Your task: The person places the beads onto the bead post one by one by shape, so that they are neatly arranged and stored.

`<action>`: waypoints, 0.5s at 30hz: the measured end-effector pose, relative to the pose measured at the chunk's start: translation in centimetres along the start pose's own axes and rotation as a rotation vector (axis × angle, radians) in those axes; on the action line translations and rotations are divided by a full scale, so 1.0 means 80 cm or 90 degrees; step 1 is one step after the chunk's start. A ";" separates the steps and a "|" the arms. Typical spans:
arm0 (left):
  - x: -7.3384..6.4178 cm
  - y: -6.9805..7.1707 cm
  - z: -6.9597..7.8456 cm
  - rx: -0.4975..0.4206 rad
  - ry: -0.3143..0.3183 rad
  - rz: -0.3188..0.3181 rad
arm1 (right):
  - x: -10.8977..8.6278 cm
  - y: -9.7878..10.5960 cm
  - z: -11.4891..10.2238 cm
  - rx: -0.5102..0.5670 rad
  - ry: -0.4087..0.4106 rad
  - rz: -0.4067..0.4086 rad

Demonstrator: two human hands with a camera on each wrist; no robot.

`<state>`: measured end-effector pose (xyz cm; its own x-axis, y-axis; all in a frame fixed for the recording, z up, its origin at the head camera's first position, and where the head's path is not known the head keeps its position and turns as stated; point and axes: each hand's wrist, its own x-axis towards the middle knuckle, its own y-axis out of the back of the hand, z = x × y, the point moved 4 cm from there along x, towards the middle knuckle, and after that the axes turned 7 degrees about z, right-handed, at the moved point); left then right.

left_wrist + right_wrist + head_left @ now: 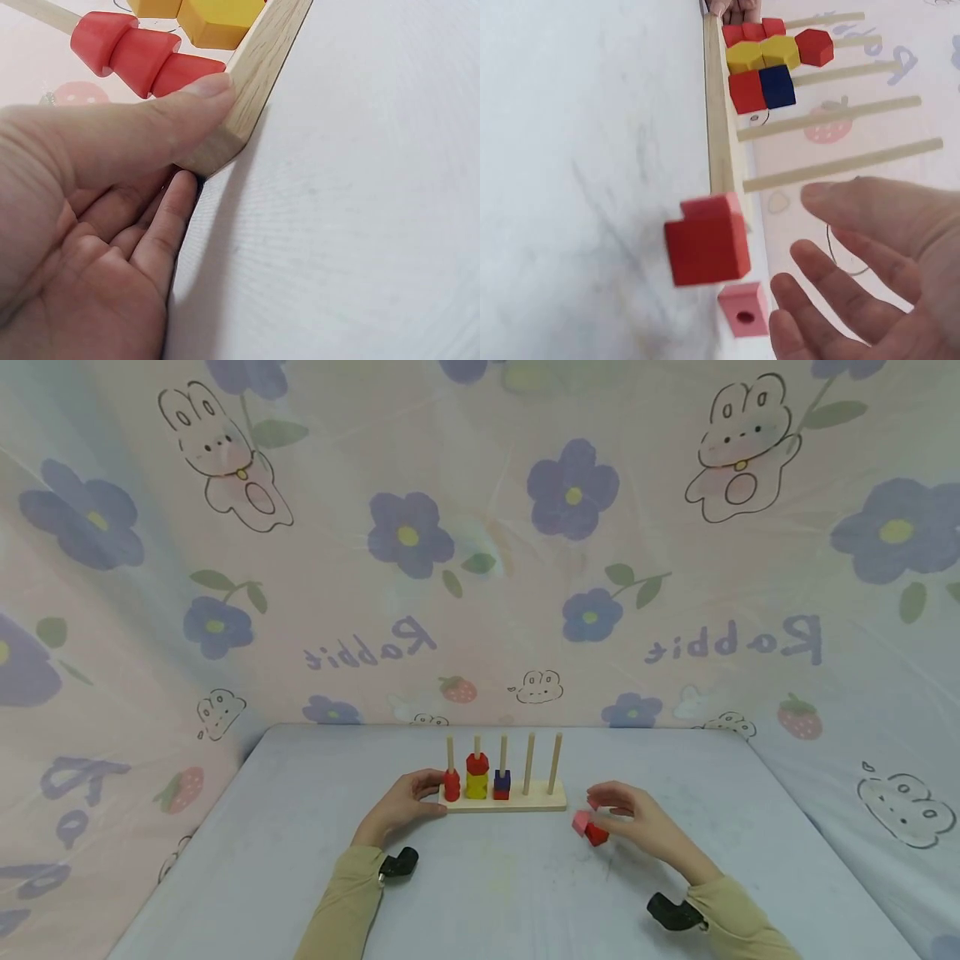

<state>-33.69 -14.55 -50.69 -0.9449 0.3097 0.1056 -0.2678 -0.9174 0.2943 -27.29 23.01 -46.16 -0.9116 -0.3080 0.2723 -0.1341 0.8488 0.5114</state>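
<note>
My left hand [401, 810] holds the left end of a wooden peg stand [517, 807], thumb along its front edge and fingers round the end. Its leftmost peg carries red flared beads [142, 56]. Yellow hexagonal beads [780, 51] with a red one [814, 47] over them fill the second peg. A red cube and a dark blue cube [778, 86] sit on the third. My right hand [637, 822] hovers with loosely bent, parted fingers beside a red block [707, 251] and two pink blocks, one with a hole [742, 301]. Nothing is visibly held in it.
The two rightmost pegs [555, 764] of the stand are bare. A white tabletop [487, 893] lies under everything. Behind it hangs a cloth [495, 593] printed with rabbits and flowers.
</note>
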 end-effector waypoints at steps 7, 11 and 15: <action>-0.001 0.001 0.000 0.000 0.003 0.006 | -0.011 0.006 0.019 -0.013 -0.026 -0.027; 0.000 0.001 0.000 0.001 -0.004 0.003 | -0.013 0.003 0.030 -0.046 -0.026 -0.033; 0.001 0.000 -0.001 -0.001 -0.010 -0.002 | -0.013 -0.001 0.040 -0.071 -0.035 -0.033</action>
<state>-33.79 -14.59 -50.78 -0.9410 0.3163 0.1201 -0.2708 -0.9169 0.2932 -27.56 24.65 -49.10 -0.9249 -0.3239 0.1989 -0.1411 0.7785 0.6116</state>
